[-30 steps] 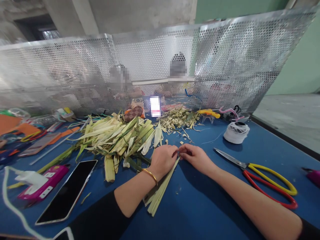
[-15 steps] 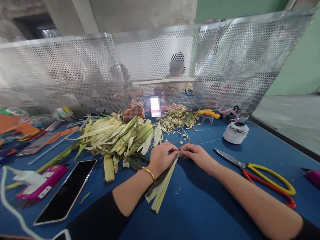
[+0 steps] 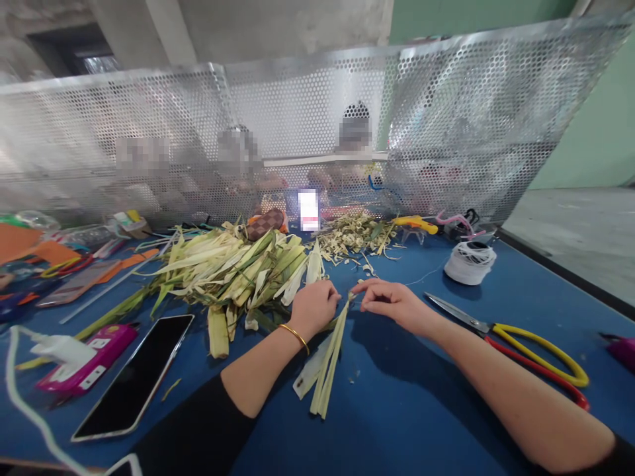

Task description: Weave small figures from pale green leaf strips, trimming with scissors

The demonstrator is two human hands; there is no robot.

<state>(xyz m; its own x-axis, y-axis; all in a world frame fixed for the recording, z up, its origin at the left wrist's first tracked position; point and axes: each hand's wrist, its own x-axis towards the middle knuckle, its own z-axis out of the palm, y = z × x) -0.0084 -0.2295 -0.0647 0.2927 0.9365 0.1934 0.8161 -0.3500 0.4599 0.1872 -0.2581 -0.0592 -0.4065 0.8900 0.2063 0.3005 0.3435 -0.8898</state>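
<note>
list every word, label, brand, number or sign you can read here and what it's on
No text can be read anywhere in this picture.
Lit screen at the back: blurred into blocks, unreadable.
Magenta power strip: any markings are too small to read.
Phone on the table: dark screen, no text visible.
Scissors: no lettering can be made out.

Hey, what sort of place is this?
Probably a craft workshop: a pile of leaves, big scissors and a roll of white thread share the blue table.
</note>
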